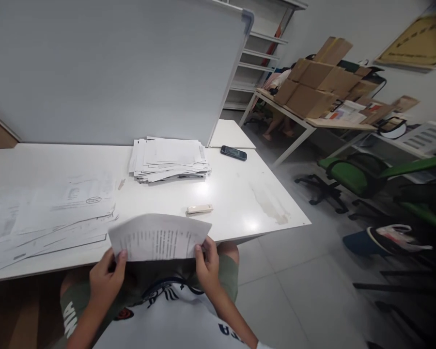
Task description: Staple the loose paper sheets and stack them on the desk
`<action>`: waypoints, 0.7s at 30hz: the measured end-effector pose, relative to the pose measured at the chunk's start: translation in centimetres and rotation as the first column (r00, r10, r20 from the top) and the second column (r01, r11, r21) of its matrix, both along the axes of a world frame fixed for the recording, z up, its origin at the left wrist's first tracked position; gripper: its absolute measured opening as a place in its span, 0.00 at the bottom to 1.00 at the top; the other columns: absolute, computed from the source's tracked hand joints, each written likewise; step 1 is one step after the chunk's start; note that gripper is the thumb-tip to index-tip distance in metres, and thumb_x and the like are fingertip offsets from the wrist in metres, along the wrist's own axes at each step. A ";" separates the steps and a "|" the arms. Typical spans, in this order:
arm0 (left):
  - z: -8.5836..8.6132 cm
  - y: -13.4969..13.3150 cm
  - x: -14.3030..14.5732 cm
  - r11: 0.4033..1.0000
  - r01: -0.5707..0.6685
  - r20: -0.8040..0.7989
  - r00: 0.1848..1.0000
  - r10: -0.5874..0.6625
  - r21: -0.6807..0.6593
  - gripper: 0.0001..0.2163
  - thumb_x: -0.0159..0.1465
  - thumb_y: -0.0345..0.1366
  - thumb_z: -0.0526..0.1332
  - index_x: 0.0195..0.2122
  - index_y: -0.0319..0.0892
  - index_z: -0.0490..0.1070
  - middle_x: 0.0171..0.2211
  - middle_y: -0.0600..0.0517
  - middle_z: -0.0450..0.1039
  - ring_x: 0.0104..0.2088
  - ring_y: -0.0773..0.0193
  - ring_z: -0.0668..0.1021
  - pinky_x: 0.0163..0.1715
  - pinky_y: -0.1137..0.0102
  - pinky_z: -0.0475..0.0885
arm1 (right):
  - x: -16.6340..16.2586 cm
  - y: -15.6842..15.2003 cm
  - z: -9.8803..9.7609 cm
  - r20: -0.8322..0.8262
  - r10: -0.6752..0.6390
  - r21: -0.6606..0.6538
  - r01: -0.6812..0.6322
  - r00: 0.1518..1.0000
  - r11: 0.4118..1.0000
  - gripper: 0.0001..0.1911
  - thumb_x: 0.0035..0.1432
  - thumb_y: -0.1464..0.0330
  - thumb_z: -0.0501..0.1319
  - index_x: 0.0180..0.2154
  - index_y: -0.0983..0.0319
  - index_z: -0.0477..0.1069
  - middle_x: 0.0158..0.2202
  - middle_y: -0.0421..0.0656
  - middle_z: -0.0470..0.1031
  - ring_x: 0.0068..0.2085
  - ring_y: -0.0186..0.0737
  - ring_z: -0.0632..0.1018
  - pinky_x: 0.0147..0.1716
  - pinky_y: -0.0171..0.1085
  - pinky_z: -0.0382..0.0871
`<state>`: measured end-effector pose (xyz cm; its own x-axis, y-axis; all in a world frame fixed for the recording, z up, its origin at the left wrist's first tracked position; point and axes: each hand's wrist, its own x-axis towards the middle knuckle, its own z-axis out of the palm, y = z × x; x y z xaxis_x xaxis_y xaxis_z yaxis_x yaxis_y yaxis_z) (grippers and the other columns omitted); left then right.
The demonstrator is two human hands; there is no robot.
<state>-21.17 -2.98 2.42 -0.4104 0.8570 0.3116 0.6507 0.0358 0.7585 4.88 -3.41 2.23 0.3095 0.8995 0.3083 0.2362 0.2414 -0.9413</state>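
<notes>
Between my two hands a printed sheet of paper (pixel 160 237) is held up at the table's front edge, its top bowed; whether it is one sheet or more I cannot tell. My left hand (pixel 108 274) pinches its lower left corner, thumb in front. At the right side my right hand (pixel 207 261) grips it the same way. Just beyond the paper lies a cream stapler (pixel 199 209). Farther back sits a thick, uneven stack of papers (pixel 172 157). Spread-out printed papers (pixel 58 208) cover the table's left part, one with an oval stamp mark.
A whiteboard (pixel 112 72) stands along the back of the white table (pixel 240 194). A black phone (pixel 233 152) lies near the right rear edge. Off to the right are cardboard boxes (pixel 312 92) on another table, a green chair (pixel 352 179), a bin (pixel 366 241) and a partly hidden person.
</notes>
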 end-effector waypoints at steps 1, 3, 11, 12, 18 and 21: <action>0.5 -0.1 0.0 0.998 -0.023 0.020 1.000 0.024 -0.056 0.20 0.60 0.51 0.61 0.50 0.48 0.74 0.36 0.52 0.80 0.35 0.56 0.81 0.33 0.68 0.77 | 0.1 0.0 0.2 -0.019 0.046 -0.041 -0.046 0.999 0.998 0.19 0.64 0.63 0.54 0.55 0.58 0.62 0.41 0.47 0.75 0.40 0.42 0.77 0.40 0.41 0.74; 1.6 0.3 0.2 0.981 -0.038 0.078 0.995 0.054 -0.193 0.27 0.61 0.49 0.59 0.61 0.49 0.65 0.41 0.50 0.79 0.34 0.58 0.82 0.34 0.68 0.77 | 0.2 0.8 0.6 -0.079 0.154 -0.165 -0.165 0.985 0.972 0.23 0.63 0.63 0.55 0.59 0.58 0.58 0.40 0.45 0.73 0.33 0.37 0.76 0.33 0.38 0.73; 3.2 4.4 2.0 0.931 0.094 0.260 0.966 0.000 -0.351 0.29 0.64 0.41 0.54 0.67 0.47 0.55 0.48 0.48 0.77 0.18 0.66 0.77 0.32 0.66 0.78 | 1.1 5.2 2.1 0.002 0.282 -0.343 -0.264 0.959 0.902 0.22 0.60 0.63 0.55 0.55 0.61 0.67 0.42 0.45 0.74 0.28 0.34 0.72 0.33 0.38 0.69; 3.2 4.8 2.2 0.931 0.124 0.254 0.967 -0.035 -0.343 0.28 0.64 0.40 0.54 0.67 0.47 0.57 0.49 0.48 0.77 0.18 0.67 0.77 0.32 0.67 0.78 | 1.3 5.2 2.2 0.027 0.273 -0.347 -0.247 0.962 0.905 0.20 0.60 0.62 0.55 0.51 0.62 0.71 0.40 0.45 0.75 0.28 0.35 0.72 0.34 0.38 0.69; 3.4 5.4 3.2 0.901 0.153 0.062 0.988 -0.140 -0.406 0.30 0.63 0.44 0.54 0.67 0.43 0.57 0.33 0.50 0.79 0.20 0.60 0.78 0.30 0.66 0.75 | 2.3 4.1 1.9 -0.175 0.202 -0.386 -0.256 0.964 0.886 0.20 0.56 0.59 0.57 0.45 0.63 0.76 0.23 0.38 0.70 0.26 0.37 0.71 0.31 0.38 0.65; 3.2 4.9 3.3 0.925 0.116 -0.059 0.987 -0.147 -0.362 0.30 0.62 0.47 0.55 0.65 0.43 0.61 0.27 0.51 0.77 0.26 0.55 0.79 0.32 0.63 0.74 | 2.6 3.9 2.0 -0.311 0.174 -0.394 -0.294 0.934 0.871 0.20 0.54 0.58 0.59 0.43 0.64 0.76 0.20 0.37 0.69 0.25 0.36 0.69 0.29 0.37 0.63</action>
<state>-17.83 1.89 5.63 -0.2719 0.9623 0.0036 0.7286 0.2034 0.6540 7.51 0.51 4.26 0.0873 0.9791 -0.1837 -0.0409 -0.1807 -0.9827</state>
